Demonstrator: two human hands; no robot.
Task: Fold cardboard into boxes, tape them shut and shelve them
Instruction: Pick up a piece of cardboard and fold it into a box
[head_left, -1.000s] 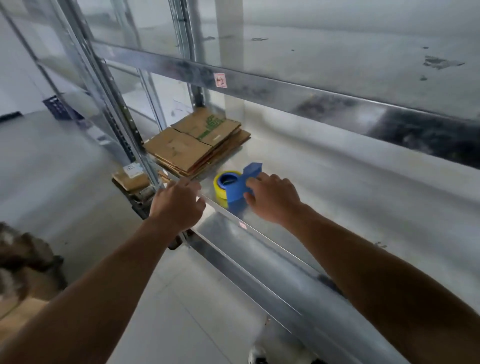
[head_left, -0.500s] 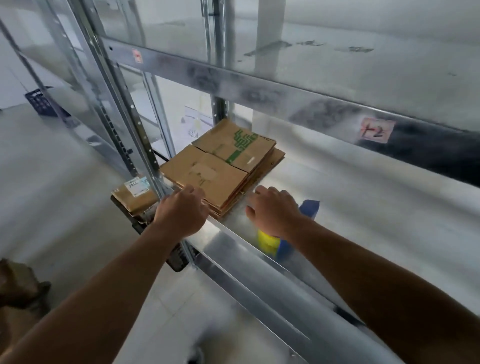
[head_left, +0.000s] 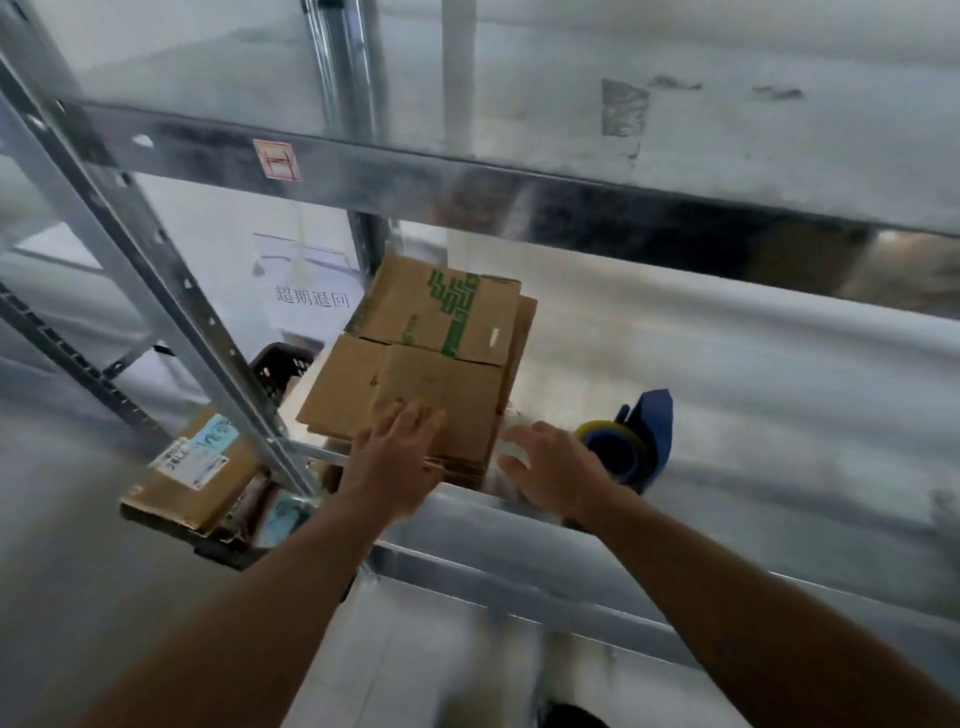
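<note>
A stack of flattened brown cardboard boxes (head_left: 431, 364), the top one with green print, lies on the metal shelf (head_left: 727, 415). My left hand (head_left: 395, 457) is spread flat with its fingers on the near edge of the stack. My right hand (head_left: 550, 462) hovers with relaxed fingers just right of the stack, holding nothing. A blue tape dispenser (head_left: 636, 441) with a yellow roll sits on the shelf right behind my right hand, partly hidden by it.
A shelf beam (head_left: 519, 192) runs overhead and a slanted upright post (head_left: 171, 296) stands at left. Behind the post lie a labelled cardboard parcel (head_left: 192, 478) and a black crate (head_left: 280, 369). The shelf's front rail (head_left: 519, 577) crosses under my forearms.
My view and both hands shifted left toward the cardboard stack. The left hand opened and came onto the stack's near edge. The right hand left the tape dispenser, which stays on the shelf.
</note>
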